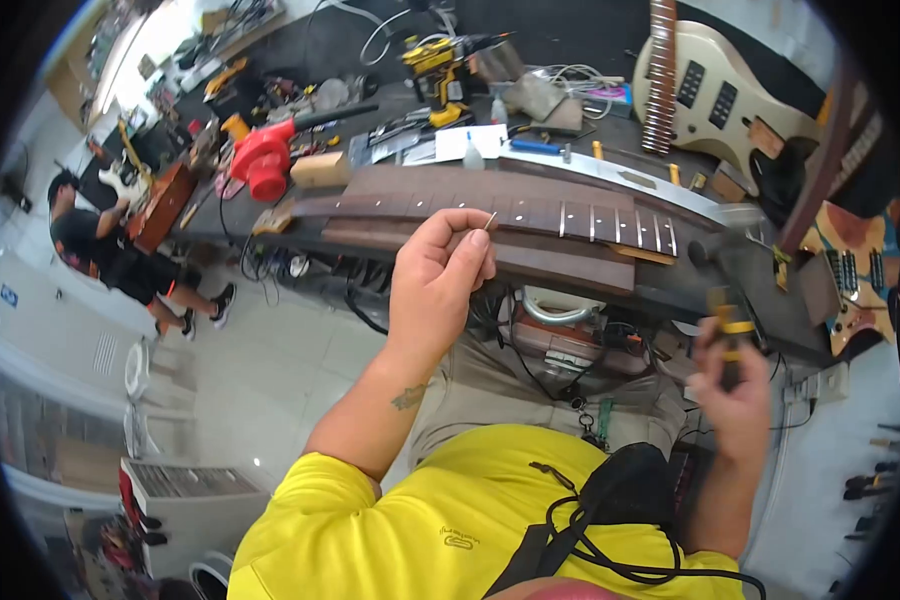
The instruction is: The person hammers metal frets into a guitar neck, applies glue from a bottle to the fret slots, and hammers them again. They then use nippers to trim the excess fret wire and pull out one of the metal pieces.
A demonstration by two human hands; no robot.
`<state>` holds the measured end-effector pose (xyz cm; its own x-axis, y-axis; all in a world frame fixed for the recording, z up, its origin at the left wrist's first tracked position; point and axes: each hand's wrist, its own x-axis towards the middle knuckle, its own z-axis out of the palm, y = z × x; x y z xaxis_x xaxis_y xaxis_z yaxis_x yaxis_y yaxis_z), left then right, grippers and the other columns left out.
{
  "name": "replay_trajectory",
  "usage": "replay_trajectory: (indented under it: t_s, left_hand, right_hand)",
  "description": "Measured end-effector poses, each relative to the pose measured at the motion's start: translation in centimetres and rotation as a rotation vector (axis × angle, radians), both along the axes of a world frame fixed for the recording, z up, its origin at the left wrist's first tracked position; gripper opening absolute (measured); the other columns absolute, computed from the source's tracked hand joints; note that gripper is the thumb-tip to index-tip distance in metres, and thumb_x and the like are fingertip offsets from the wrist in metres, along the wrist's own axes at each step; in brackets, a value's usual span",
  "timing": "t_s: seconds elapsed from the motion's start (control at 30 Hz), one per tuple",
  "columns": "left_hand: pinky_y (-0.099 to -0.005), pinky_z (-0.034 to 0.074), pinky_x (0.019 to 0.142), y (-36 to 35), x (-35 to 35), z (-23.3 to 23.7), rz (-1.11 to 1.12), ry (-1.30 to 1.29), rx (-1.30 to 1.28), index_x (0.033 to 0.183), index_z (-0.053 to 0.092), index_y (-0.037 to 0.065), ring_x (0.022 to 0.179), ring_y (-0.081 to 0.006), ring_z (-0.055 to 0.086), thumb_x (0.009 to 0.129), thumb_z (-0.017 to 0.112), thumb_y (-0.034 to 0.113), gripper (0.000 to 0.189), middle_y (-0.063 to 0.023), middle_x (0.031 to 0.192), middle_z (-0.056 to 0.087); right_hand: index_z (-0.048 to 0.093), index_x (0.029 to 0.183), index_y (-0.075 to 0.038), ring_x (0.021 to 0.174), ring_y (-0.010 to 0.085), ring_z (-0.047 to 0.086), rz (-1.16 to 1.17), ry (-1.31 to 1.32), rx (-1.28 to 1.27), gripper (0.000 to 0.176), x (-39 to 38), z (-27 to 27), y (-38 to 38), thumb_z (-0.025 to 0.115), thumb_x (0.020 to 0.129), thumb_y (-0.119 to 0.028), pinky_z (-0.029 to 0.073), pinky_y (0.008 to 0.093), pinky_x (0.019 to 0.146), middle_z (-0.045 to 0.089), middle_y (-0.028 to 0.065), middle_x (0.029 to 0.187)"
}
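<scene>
A dark guitar neck (530,212) lies along the bench on wooden boards, with bright metal frets across its right part. Above its middle, my left hand (440,270) is closed in a pinch on a short, thin metal wire (491,220). My right hand (735,395) is wrapped round the yellow and black handle of a hammer (732,345), off the neck's right end and blurred by motion. The hammer's head is blurred too, near the bench's front edge.
A red blower (262,160), a wooden block (320,170) and a yellow drill (440,80) stand on the bench. A cream guitar (730,90) is at the back right, a multicoloured guitar body (855,265) further right. At the left, another person (95,235) stands.
</scene>
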<state>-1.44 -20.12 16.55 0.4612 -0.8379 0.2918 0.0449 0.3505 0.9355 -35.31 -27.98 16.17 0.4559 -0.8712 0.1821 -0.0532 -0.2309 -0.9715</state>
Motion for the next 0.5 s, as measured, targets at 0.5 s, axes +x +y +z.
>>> replay_trajectory:
  t_s: [0.5]
  left_hand:
    - [-0.0297, 0.050, 0.059, 1.4, -3.2, 0.3, 0.224, -0.617, -0.117, 0.108, 0.071, -0.002, 0.063, -0.0193, 0.068, 0.098, 0.067, -0.001, 0.012, -0.0105, 0.076, 0.069]
  right_hand:
    - [0.063, 0.094, -0.001, 0.112, 0.0236, 0.052, 0.438, 0.004, -0.059, 0.026, 7.7, -3.1, 1.8, 0.073, 0.098, -0.025, 0.042, 0.0386, 0.100, 0.059, 0.0090, 0.117]
